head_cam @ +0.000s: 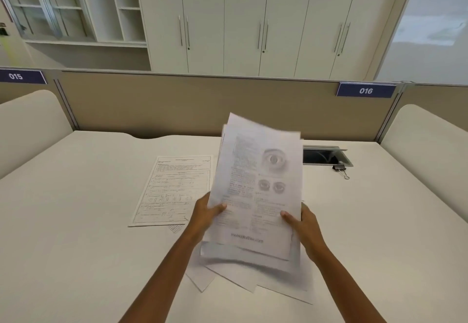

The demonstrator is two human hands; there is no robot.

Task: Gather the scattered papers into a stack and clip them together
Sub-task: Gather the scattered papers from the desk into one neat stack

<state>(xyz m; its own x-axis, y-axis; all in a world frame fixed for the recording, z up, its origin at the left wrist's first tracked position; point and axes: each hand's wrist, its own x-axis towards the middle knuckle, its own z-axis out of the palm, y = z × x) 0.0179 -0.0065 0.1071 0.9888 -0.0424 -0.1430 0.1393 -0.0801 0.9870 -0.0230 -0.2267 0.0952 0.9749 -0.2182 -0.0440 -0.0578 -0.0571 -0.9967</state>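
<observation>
I hold a stack of papers tilted up above the white desk; its top sheet shows printed text and eye pictures. My left hand grips the stack's left edge and my right hand grips its right edge, thumbs on top. The sheets are uneven and fan out at the bottom. One printed form sheet lies flat on the desk left of the stack. A small corner of another sheet peeks out below it. A black binder clip rests on the desk at the back right.
A cable hatch with an open lid sits in the desk just behind the binder clip. A beige partition closes off the desk's far side, with curved white dividers on the left and right.
</observation>
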